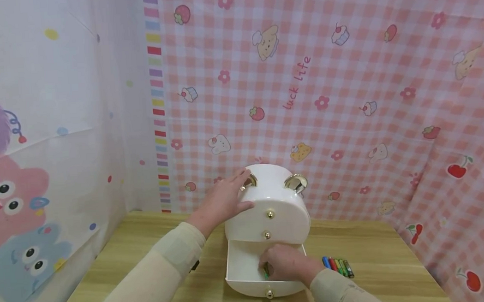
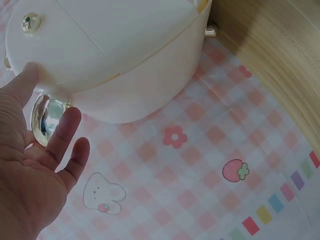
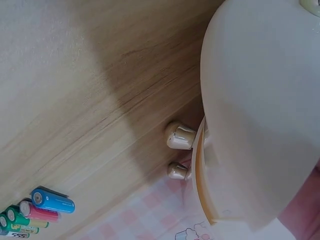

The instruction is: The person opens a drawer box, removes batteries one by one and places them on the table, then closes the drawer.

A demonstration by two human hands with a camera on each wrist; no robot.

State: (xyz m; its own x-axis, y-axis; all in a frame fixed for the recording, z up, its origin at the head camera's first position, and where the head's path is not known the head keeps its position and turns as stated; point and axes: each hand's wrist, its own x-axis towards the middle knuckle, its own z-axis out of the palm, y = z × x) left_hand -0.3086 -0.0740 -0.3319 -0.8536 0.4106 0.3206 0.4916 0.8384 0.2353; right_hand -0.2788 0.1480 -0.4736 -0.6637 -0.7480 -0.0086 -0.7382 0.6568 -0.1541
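A white rounded storage box with gold knobs and ear-shaped handles stands on the table, its lower drawer pulled out. My left hand rests at the box's left gold ear; in the left wrist view its fingers are spread around the ear, and the thumb touches the white shell. Inside the drawer, my right hand pinches a green battery, mostly covered by the fingers. Only a blurred edge of that hand shows in the right wrist view, behind the drawer front.
To the right of the box, several batteries lie in a row, among them a blue battery and a red battery. A pink checked cloth hangs behind the wooden table. A white patterned sheet hangs on the left.
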